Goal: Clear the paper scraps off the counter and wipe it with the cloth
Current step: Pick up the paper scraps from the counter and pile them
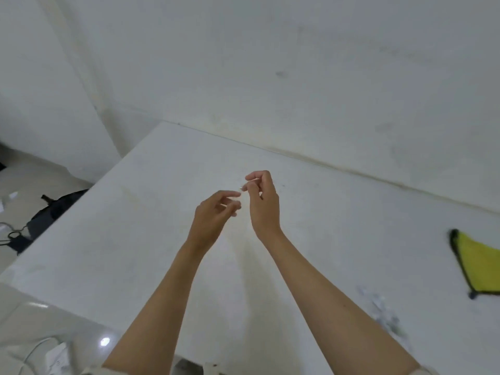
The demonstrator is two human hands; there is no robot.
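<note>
Where the two bare hands meet above the middle of the white counter point(151, 239), a tiny pale fleck, possibly a paper scrap point(240, 188), shows between the fingertips; too small and blurred to tell for sure.

Right hand point(263, 204): raised, back toward the camera, fingers curled inward with thumb and forefinger drawn together at the fleck; whether they actually pinch it cannot be told.

Left hand point(213, 217): just beside and slightly below the right, fingers loosely curled and a little apart, forefinger stretched toward the right hand's fingertips; nothing seen in its grasp.

Both forearms bare, reaching in from the lower edge of the view; counter surface under the hands bare.

Small heap of whitish-grey paper scraps point(384, 312): lying on the counter to the lower right, beside the right forearm, well apart from the fingers; blurred.

Yellow cloth with dark edging point(481, 269): flat on the counter at the right edge of the view, partly cut off, beyond the scrap heap, well apart from both hands.

Plain white wall point(270, 63): behind the counter.

Dark bag-like item point(51, 212): on the pale floor left of the counter, with scattered white bits near it
</note>
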